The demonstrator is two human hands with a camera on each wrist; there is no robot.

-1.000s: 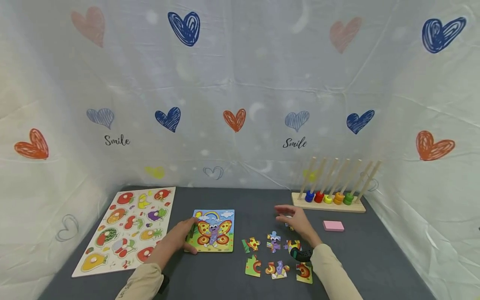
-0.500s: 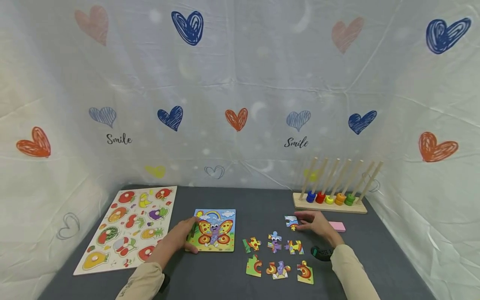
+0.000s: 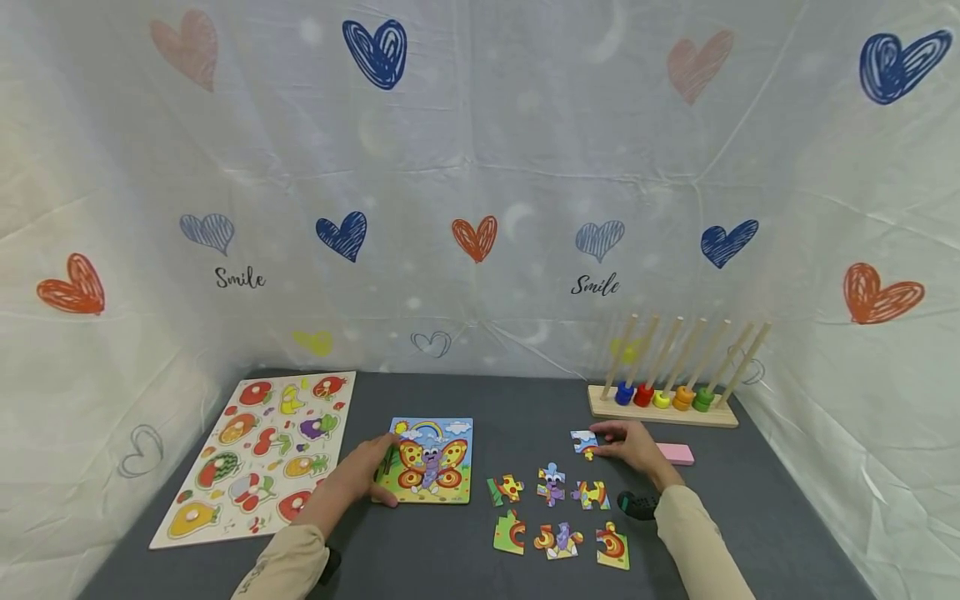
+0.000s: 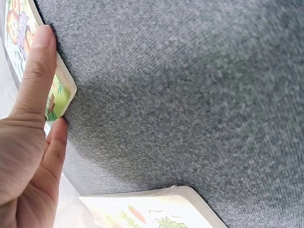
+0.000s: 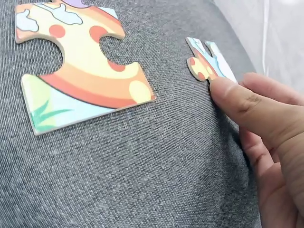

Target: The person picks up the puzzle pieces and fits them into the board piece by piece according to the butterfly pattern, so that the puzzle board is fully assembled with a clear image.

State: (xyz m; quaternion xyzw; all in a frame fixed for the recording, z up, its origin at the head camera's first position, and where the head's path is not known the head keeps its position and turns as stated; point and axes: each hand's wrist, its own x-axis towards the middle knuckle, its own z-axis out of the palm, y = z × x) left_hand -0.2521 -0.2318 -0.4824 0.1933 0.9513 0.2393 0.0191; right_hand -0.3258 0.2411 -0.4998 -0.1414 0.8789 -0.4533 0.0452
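At the left edge of a square butterfly puzzle board (image 3: 431, 446), my left hand (image 3: 360, 475) holds the board's near-left corner between thumb and fingers; the left wrist view shows the thumb (image 4: 38, 71) straight over its edge. My right hand (image 3: 633, 450) pinches the right side of a blue jigsaw piece (image 3: 583, 442) that lies at or just above the table. In the right wrist view, thumb and fingers meet at the edge of that jigsaw piece (image 5: 206, 59). A larger-looking jigsaw piece (image 5: 90, 71), yellow and orange, lies flat nearby.
Several loose jigsaw pieces, including a purple one (image 3: 551, 485) and a green one (image 3: 510, 533), lie in rows. A fruit board (image 3: 251, 467) stands left. At right are a pink block (image 3: 677, 454) and a peg rack (image 3: 663, 410) with coloured rings.
My right hand has shifted right from over the blue jigsaw piece to its right edge, uncovering most of it, and stays there with fingers on it. The left hand and butterfly board stay put.
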